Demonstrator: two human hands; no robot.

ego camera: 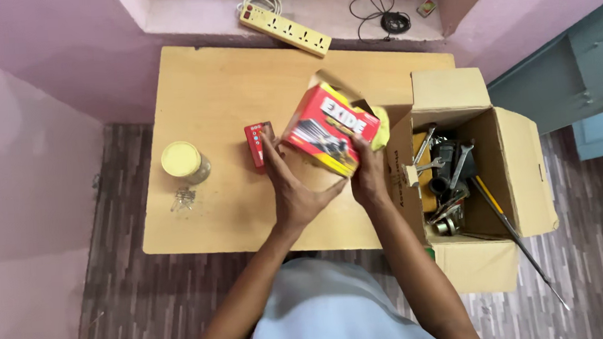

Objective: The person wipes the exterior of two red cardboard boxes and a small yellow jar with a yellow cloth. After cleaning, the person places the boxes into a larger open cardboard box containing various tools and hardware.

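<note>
I hold a red and yellow cardboard box (pixel 328 127) tilted above the wooden table (pixel 207 105), its top flaps open. My left hand (pixel 290 191) supports its near left side and bottom. My right hand (pixel 368 176) grips its right lower corner. A small red box (pixel 256 146) stands on the table just left of my left hand. A yellow cloth (pixel 381 131) shows behind the held box.
An open brown carton (pixel 518 170) full of spanners and metal tools stands at the table's right end, a long rod sticking out. A yellow-lidded jar (pixel 184 163) and loose screws (pixel 183 198) sit at the left. A power strip (pixel 284 29) lies on the ledge behind.
</note>
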